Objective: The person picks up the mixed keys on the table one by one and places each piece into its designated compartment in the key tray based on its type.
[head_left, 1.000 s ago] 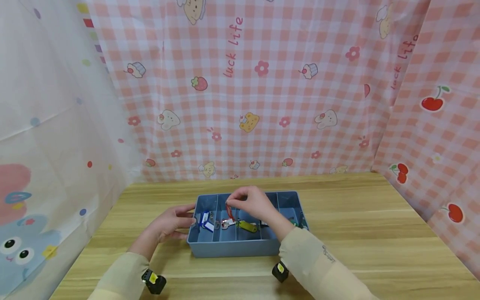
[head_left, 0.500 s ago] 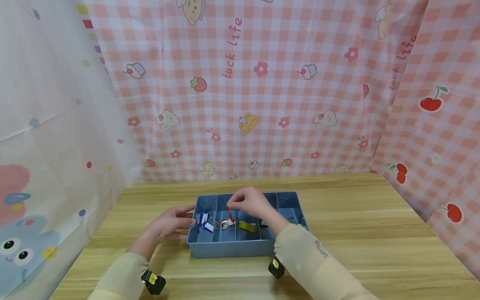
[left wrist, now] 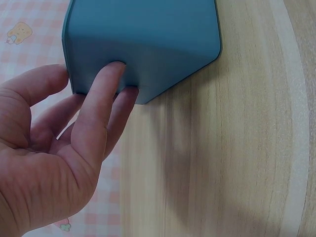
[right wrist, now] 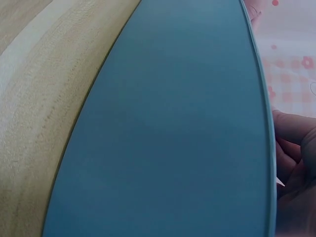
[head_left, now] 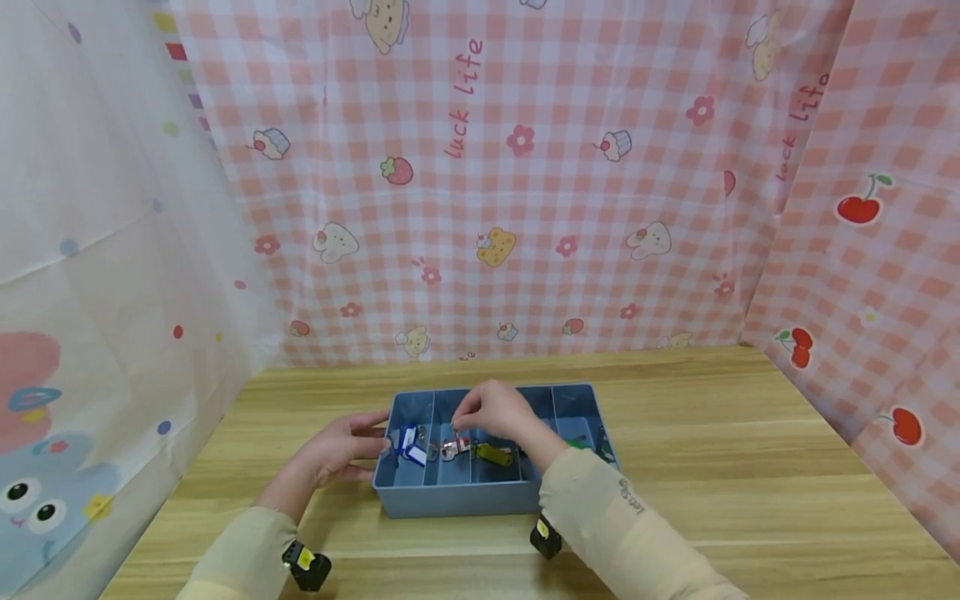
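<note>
A blue-grey divided box (head_left: 457, 502) sits on the table, holding tagged keys. My left hand (head_left: 347, 446) is at its left end; in the left wrist view its loosely extended fingers (left wrist: 101, 103) touch the outer wall. Over the second compartment from the left, my right hand (head_left: 498, 408) pinches a red key tag (head_left: 460, 444) by its upper end, with silver key metal beside it low in the compartment. Blue key tags (head_left: 414, 444) lie in the leftmost compartment, and a yellow-green key tag (head_left: 495, 454) lies in the third. The box wall hides the right fingertips in the right wrist view.
Something green (head_left: 577, 442) shows in the rightmost compartment, partly behind the right wrist. Thin dividers (head_left: 432, 417) separate the compartments. The wooden table (head_left: 720, 467) is backed by a pink checked cloth (head_left: 555, 192), with more cloth on both sides.
My right hand has lowered slightly into the box, bringing the red key tag's upper end down. Its forearm has shifted a little left. The left hand stays at the box's end.
</note>
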### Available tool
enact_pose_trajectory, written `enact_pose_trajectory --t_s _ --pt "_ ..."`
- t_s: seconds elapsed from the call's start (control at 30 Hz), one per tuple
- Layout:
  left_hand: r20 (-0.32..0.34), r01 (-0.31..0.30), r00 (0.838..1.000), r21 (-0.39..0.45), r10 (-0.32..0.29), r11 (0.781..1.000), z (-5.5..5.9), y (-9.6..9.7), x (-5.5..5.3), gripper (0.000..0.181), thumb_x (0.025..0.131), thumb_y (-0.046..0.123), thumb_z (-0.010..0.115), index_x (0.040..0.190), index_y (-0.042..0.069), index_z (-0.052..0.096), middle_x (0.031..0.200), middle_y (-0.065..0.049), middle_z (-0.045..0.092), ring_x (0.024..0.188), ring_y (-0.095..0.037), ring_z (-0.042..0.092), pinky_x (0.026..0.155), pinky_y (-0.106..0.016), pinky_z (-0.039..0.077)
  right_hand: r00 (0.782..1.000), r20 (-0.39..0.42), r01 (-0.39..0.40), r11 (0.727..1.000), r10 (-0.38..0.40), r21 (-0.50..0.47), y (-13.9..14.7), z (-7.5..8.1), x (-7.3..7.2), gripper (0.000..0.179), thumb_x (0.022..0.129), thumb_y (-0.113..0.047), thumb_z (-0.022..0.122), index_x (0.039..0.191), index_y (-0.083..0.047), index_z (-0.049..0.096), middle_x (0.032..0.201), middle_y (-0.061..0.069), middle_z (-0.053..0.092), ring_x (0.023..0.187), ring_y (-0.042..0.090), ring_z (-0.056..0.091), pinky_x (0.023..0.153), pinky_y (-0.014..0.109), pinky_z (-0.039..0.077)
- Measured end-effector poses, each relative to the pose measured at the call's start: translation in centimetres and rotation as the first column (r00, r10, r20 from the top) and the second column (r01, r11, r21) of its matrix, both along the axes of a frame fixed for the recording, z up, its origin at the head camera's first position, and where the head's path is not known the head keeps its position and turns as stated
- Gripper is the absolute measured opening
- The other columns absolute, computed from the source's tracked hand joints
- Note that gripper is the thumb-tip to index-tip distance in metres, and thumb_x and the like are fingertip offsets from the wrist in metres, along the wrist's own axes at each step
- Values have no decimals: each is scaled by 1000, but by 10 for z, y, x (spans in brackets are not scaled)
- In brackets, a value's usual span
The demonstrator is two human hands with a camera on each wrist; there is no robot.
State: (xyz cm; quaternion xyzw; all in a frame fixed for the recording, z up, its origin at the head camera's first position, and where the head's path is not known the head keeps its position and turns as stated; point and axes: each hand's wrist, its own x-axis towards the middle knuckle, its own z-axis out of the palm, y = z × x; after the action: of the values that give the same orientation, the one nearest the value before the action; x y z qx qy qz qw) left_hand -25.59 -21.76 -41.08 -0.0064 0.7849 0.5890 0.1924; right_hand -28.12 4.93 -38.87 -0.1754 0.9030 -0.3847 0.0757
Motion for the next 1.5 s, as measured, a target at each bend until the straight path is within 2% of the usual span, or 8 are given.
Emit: enact_pose_trajectory --t_s 0.17,0.33,0.47,0.57,0.7,0.9,1.23,1.5 --pt "-2 -1 1000 -3 1 1000 0 0 0 63 94 2 63 151 0 36 142 -33 44 105 -31 62 78 -48 58 999 -8 -42 999 42 -11 -1 -1 1 5 89 -19 76 91 -15 79 86 -7 71 80 12 61 79 36 54" --pt "0 1 1000 -1 -1 1000 0 0 1 63 95 3 63 151 0 36 143 -33 44 105 -31 62 78 -48 58 992 -57 -113 993 112 -19 1 1 3 23 91 -24 74 111 -12 74 98 -5 70 88 13 62 79 34 54" --pt "2 5 1000 1 -5 1000 1 0 1 63 95 3 63 152 1 36 143 -33 43 106 -31 62 79 -48 58 982 -113 -156 988 154 -9 4 9 9 31 93 -28 71 120 -12 70 108 0 70 99 19 62 85 38 52" --pt "2 6 1000 -1 -6 1000 2 0 1 63 95 3 63 152 1 35 144 -33 42 107 -31 61 79 -48 58 971 -151 -190 982 186 -13 8 17 14 35 94 -28 70 124 -10 68 115 6 69 107 26 62 92 44 50" --pt "2 3 1000 -1 -3 1000 3 0 1 63 95 2 62 152 1 35 143 -33 42 107 -32 61 79 -48 58 956 -194 -226 974 219 -10 15 23 22 37 94 -26 70 126 -8 67 120 10 68 112 28 60 96 47 48" --pt "-1 0 1000 -6 0 1000 2 0 1 63 95 3 62 152 0 35 143 -33 43 107 -32 61 79 -48 58 941 -260 -220 975 217 17 25 25 32 37 93 -24 72 126 -9 67 122 8 67 114 25 60 98 46 48" --pt "-8 2 1000 1 -2 1000 1 1 1 62 95 2 62 151 -1 36 143 -33 43 108 -33 61 79 -49 58 908 -382 -150 985 172 87 56 13 44 44 91 -28 73 131 -11 64 128 4 65 121 27 55 102 51 43" --pt "-12 -2 1000 -15 2 1000 0 1 1 62 95 3 62 151 -1 36 145 -33 41 111 -34 60 79 -48 58 867 -476 -117 989 148 94 81 7 47 44 89 -28 76 129 -12 66 126 3 66 119 27 56 100 51 44"
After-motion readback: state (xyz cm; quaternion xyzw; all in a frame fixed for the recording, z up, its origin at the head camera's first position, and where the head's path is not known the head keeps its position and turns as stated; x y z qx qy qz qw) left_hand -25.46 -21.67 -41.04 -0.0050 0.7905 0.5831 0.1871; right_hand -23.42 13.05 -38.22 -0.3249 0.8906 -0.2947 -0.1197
